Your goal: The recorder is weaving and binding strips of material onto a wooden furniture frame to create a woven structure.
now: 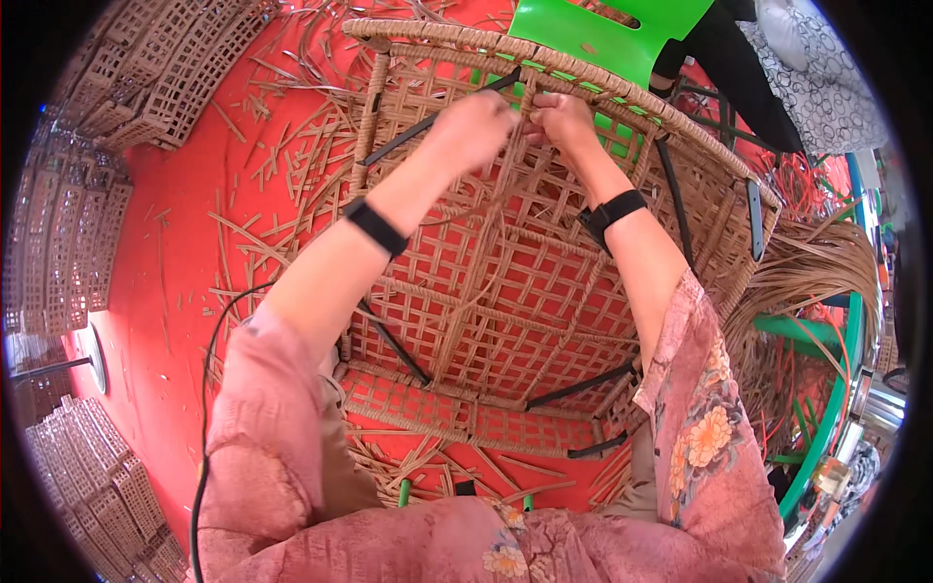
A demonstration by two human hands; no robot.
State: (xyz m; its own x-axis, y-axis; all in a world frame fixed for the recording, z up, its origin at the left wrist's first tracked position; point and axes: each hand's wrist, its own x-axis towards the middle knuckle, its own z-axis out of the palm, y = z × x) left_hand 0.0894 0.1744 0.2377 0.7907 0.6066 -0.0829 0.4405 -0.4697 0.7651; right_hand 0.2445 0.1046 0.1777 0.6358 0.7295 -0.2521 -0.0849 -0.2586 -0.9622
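A large brown woven frame with an open lattice and a thick wrapped rim lies in front of me, tilted across my lap. Both hands are at its far side, close to the central rib. My left hand is beside the rib, its fingers smeared by motion. Just right of it, my right hand has its fingers bent and pinched at the rib, below the rim; what lies between them is too small to make out. A loose thin strand trails below the hands. Dark flat bars are fixed on the frame.
A green plastic chair touches the far rim. Another person's dark-clad leg is beyond, right. Stacked woven baskets line the left. Cut strips litter the red floor. A bundle of long strands hangs at right.
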